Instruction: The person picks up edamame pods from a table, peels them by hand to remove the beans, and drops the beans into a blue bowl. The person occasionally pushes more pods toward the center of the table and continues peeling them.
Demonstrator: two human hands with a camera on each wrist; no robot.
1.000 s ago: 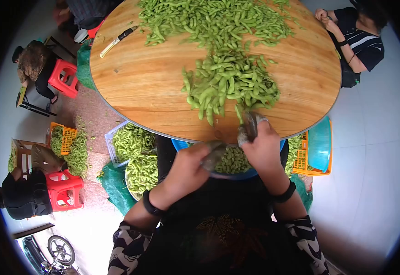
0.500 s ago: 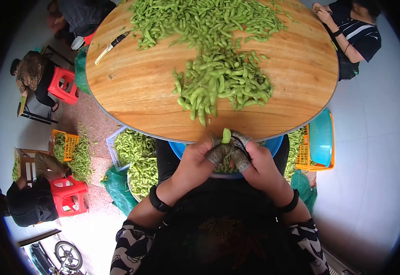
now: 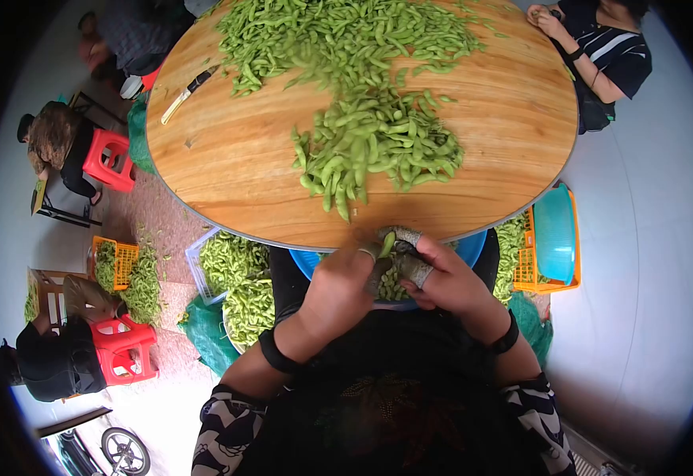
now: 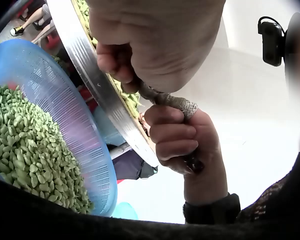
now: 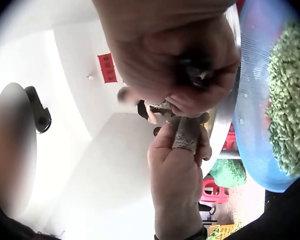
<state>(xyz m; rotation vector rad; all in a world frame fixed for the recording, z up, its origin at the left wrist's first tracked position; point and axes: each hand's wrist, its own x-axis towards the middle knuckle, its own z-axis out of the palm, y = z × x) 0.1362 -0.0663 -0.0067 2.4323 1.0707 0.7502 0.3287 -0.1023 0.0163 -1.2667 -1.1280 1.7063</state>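
A green bean pod (image 3: 388, 243) is pinched at the table's near edge between the fingers of my left hand (image 3: 337, 289) and my right hand (image 3: 457, 279), which nearly meet. Thumbs and some fingertips wear grey wrappings. In the right wrist view, something small and dark lies in the curled palm of my right hand (image 5: 190, 65); what it is, I cannot tell. Below both hands is a blue basket (image 4: 97, 145) of shelled beans (image 4: 30, 155). A heap of pods (image 3: 378, 143) lies on the round wooden table (image 3: 235, 174).
A knife (image 3: 190, 94) lies at the table's left. Crates and tubs of pods (image 3: 249, 312) stand below left, and an orange crate (image 3: 527, 268) with a teal basket (image 3: 554, 238) at right. People sit around on red stools (image 3: 110, 159).
My hands have come together from apart, the right one back from beside the heap, and a pod is now between them. The head view has shifted slightly.
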